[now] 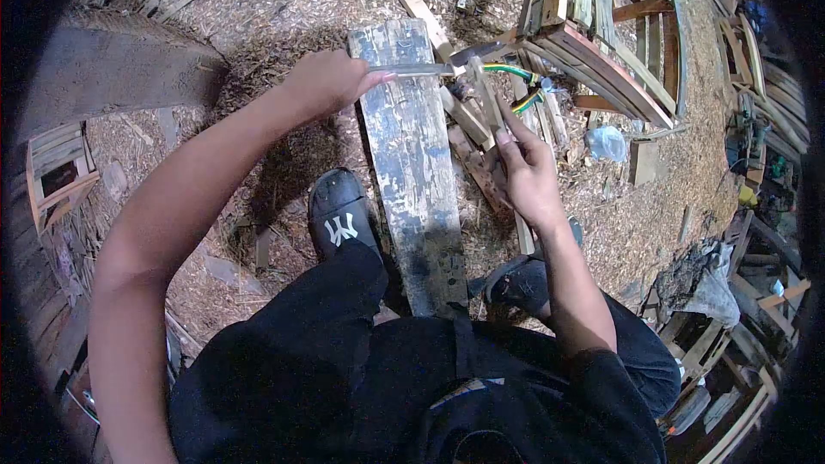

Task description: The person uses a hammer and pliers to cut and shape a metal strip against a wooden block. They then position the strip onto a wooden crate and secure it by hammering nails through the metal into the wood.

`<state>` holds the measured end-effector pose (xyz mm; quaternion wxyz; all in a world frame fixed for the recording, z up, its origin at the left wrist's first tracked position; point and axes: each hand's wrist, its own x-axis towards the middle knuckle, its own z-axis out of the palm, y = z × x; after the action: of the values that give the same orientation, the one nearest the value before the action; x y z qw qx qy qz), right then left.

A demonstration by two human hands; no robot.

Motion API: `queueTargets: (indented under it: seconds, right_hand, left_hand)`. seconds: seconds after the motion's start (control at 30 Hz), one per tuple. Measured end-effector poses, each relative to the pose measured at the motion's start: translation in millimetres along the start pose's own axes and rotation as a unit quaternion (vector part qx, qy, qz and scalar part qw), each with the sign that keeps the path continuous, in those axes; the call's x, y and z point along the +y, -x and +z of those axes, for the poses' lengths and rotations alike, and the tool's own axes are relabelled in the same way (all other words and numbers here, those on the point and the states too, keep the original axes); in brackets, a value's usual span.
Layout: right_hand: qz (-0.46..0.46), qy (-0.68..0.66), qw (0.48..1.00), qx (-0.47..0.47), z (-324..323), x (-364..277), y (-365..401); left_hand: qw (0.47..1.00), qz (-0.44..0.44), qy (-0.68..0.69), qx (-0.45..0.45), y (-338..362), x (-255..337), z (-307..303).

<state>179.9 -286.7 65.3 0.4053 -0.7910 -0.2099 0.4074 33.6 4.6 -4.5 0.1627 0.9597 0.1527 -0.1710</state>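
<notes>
My left hand (331, 83) is closed around one end of a narrow greyish strip (417, 70), which reaches across the far part of a worn plank (411, 155) with flaking paint. Closed on a wooden handle, my right hand (528, 174) holds a tool (486, 90) to the right of the plank. Its dark metal head lies right by the strip's far end. I cannot tell the tool's exact kind. The plank runs between my legs toward my body.
Slatted wooden frames (593, 43) stand at the upper right, near a green-and-yellow cable (507, 69). A thick timber (129, 69) lies at the left. Offcuts and a clear plastic bag (607, 143) lie on the chip-covered ground. A slatted wooden piece (64, 172) rests farther left.
</notes>
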Motion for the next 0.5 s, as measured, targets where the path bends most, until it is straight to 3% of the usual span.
queueTargets:
  seconds: [0.17, 0.27, 0.37, 0.43, 0.5]
  right_hand:
    - [-0.05, -0.027, 0.998, 0.028, 1.0, 7.6, -4.9]
    - [-0.104, 0.058, 0.993, 0.0, 0.4, 11.0, -5.6]
    - [-0.115, 0.096, 0.988, 0.024, 0.2, 6.6, -0.8]
    - [-0.072, 0.108, 0.991, 0.024, -0.8, 6.0, 1.5]
    - [-0.109, 0.138, 0.984, 0.027, -2.3, 4.9, 3.1]
  left_hand:
    - [1.0, 0.008, 0.002, 0.016, 1.1, -1.0, 2.0]
    - [1.0, 0.005, -0.003, -0.01, 4.6, 0.9, 0.6]
    - [0.999, 0.021, -0.025, 0.028, 14.9, -1.9, 14.5]
    - [0.993, 0.048, -0.014, 0.108, 21.4, -4.5, 21.8]
    - [0.993, 0.042, -0.032, 0.102, 21.5, -4.8, 23.7]
